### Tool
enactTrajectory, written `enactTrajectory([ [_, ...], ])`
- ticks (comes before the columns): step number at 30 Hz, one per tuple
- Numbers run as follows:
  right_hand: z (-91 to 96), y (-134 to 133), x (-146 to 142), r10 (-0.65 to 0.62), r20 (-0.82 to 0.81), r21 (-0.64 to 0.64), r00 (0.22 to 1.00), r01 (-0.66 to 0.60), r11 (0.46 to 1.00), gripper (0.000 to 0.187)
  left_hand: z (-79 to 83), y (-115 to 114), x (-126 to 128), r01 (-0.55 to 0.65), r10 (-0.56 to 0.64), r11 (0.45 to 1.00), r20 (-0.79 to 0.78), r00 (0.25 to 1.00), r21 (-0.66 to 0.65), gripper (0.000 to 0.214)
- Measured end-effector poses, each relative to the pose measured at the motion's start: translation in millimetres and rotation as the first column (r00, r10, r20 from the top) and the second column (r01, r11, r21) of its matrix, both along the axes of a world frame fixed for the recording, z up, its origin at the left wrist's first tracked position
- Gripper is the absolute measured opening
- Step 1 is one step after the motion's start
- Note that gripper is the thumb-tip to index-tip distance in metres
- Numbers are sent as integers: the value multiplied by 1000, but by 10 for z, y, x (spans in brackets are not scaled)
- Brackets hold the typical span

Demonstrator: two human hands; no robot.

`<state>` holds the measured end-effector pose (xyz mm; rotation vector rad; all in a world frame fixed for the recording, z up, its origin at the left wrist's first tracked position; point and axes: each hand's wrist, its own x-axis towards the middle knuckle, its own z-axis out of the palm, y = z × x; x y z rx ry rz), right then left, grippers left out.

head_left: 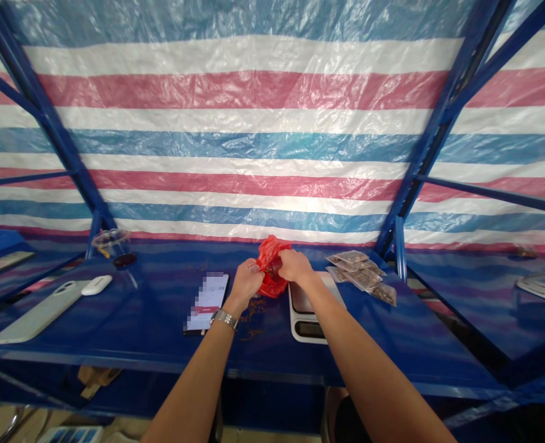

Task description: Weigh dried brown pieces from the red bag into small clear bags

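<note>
A crumpled red plastic bag point(271, 266) is held above the blue shelf point(162, 332), between both hands. My left hand point(246, 281), with a metal watch on the wrist, grips the bag's left edge with closed fingers. My right hand point(294, 266) pinches the bag's right side. Just right of the bag sits a white digital scale point(307, 307). Small brown bits lie scattered on the shelf under the bag. What is inside the bag is hidden.
A phone point(206, 301) lies left of my hands. Several small clear packets with brown contents point(362, 274) are piled right of the scale. Far left lie a white phone point(39, 311), a white mouse point(96, 285) and a clear cup point(113, 246). Blue shelf posts stand at both sides.
</note>
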<state>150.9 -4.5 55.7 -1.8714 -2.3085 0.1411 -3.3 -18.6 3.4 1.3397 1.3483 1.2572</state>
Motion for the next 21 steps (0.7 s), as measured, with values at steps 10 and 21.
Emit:
enactTrajectory([
  [10, -122, 49, -61, 10, -111, -43, 994, -15, 999, 40, -9, 82, -29, 9, -5, 1000, 142, 990, -30, 15],
  [21, -265, 195, 21, 201, -500, -10, 842, -237, 971, 44, -22, 51, -85, 15, -9, 1000, 210, 978, -26, 18],
])
